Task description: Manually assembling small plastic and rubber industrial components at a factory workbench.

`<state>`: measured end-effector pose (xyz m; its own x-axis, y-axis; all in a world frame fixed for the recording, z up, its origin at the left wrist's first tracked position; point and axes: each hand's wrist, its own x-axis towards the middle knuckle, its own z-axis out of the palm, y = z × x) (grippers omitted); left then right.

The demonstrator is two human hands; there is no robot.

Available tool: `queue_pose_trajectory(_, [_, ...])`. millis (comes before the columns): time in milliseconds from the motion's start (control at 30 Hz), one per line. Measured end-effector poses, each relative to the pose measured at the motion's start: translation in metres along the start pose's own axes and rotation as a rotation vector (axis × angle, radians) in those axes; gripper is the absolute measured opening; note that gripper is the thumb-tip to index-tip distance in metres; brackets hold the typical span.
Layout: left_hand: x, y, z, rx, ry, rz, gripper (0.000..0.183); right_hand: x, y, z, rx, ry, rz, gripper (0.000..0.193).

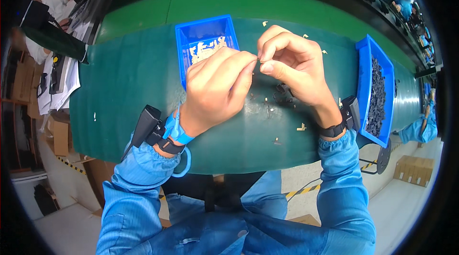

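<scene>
My left hand [216, 86] and my right hand [297, 67] meet fingertip to fingertip above the green table mat [129, 106]. Both are closed in a pinch, and whatever sits between the fingertips is too small to make out. Just behind my left hand stands a blue bin [180, 47] partly filled with small cream-coloured pieces [210, 48], some of them hidden by that hand. Below the hands lie a few small black parts [281, 93]. Nearer to me a loose cream piece [301, 127] rests on the mat.
A second blue bin [362, 71], full of small black parts [376, 97], stands at the right. Several cream bits lie scattered beyond my right hand. Papers [67, 83] are at the far left, cardboard boxes [413, 171] on the floor. Other people sit at both sides.
</scene>
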<state>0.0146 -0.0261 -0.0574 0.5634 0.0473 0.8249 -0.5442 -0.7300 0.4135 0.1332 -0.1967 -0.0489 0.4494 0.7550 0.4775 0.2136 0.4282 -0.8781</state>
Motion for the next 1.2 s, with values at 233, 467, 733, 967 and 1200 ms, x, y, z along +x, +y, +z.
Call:
queue_pose_trajectory(233, [-0.001, 0.0, 0.0, 0.056, 0.008, 0.07, 0.019, 0.0, -0.008, -0.006, -0.147, -0.013, -0.063, 0.013])
queue_pose_trajectory(467, [0.001, -0.001, -0.001, 0.022, -0.002, 0.125, 0.021, 0.0, -0.011, -0.001, -0.287, 0.074, -0.113, 0.018])
queue_pose_trajectory(733, [-0.001, -0.006, 0.003, 0.042, 0.04, 0.116, 0.02, 0.004, -0.013, 0.0, -0.473, 0.044, -0.194, 0.022])
queue_pose_trajectory(967, [-0.001, -0.005, 0.002, 0.027, 0.024, 0.096, 0.02, 0.004, -0.013, 0.0, -0.485, 0.039, -0.216, 0.019])
queue_pose_trajectory(1200, [-0.002, -0.005, 0.003, 0.016, 0.039, 0.113, 0.021, 0.003, -0.01, -0.001, -0.443, 0.034, -0.204, 0.017])
